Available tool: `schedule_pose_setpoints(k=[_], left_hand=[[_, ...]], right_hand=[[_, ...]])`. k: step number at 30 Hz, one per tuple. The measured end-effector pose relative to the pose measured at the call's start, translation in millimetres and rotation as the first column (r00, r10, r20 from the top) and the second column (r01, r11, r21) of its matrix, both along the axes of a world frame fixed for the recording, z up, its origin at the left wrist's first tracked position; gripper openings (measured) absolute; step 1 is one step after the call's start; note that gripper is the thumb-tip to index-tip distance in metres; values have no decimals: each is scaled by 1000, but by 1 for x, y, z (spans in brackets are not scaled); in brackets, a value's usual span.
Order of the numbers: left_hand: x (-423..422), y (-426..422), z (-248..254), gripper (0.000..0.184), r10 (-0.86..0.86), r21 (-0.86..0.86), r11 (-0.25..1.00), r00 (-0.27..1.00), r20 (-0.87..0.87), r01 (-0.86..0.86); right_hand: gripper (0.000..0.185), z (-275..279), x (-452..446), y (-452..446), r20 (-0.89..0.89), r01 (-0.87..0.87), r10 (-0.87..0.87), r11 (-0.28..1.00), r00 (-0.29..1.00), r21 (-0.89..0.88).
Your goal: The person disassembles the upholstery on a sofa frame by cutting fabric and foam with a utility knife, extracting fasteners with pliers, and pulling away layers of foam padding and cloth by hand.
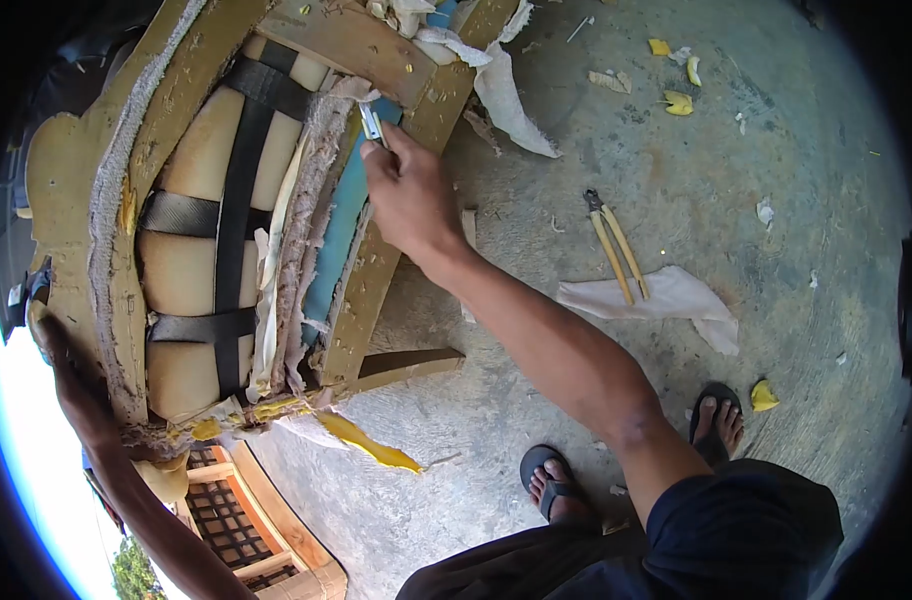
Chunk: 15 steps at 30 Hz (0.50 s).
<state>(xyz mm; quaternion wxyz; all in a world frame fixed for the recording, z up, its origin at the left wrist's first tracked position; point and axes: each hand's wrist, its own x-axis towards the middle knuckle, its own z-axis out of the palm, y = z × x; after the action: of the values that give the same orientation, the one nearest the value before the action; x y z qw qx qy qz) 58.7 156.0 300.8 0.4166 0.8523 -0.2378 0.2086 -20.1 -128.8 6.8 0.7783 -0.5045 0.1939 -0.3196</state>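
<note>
My right hand (413, 195) is closed on a small metal-bladed tool (372, 122), whose tip touches the torn padding near the top of a blue strip (338, 240). The strip runs along the wooden rail of a stripped chair frame (376, 290). Black webbing (238, 180) crosses over tan padding inside the frame. My left hand (51, 330) rests at the frame's outer left edge; its fingers are partly dark and hidden, and whether it grips the edge is unclear. Frayed fabric (306, 220) lies beside the blue strip.
Pincers with yellow handles (618, 250) lie partly on a white cloth (666, 308) on the concrete floor. Yellow foam scraps (678, 102) are scattered around. Another wooden frame with black webbing (266, 520) stands at the lower left. My sandalled feet (556, 488) are below.
</note>
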Motion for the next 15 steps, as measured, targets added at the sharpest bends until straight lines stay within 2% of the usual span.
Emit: schedule_pose_setpoints(k=[2,3,4,5,7,9,10,11,12,14,15], left_hand=[[-3,-1,-1,70,23,-76,997,997,-75,-29],[-3,1,2,70,17,-84,996,998,-65,-23],[1,3,1,70,11,-23,1000,1000,-5,-11],[5,5,-2,70,5,39,999,999,46,-6],[11,11,1,68,16,92,996,999,35,-19],[7,16,2,67,50,125,991,998,37,-54],[2,12,0,64,81,47,996,996,-27,-79],[2,5,0,61,92,-38,995,992,-81,-96],[2,-1,-2,61,81,-62,994,994,-69,-85],[-3,-3,1,60,154,-55,985,982,-113,-161],[-2,1,1,60,170,-42,984,978,-120,-176]], right_hand=[[24,5,13,5,-21,118,-122,984,992,-133],[24,1,-3,4,-33,32,-40,978,999,-208],[24,4,-2,-1,-15,51,-56,973,998,-226],[23,3,-3,-6,-21,44,-50,977,999,-208],[25,2,7,-4,-10,69,-70,992,997,-101],[25,-2,8,9,-4,32,-33,994,999,-108],[26,-3,8,14,12,6,-5,991,1000,-130],[27,-19,8,21,90,53,-32,967,995,-250],[27,-14,13,6,104,66,-39,960,994,-271],[32,-6,14,-2,73,42,-41,999,997,-21],[39,5,16,5,-8,58,-59,996,998,-70]])
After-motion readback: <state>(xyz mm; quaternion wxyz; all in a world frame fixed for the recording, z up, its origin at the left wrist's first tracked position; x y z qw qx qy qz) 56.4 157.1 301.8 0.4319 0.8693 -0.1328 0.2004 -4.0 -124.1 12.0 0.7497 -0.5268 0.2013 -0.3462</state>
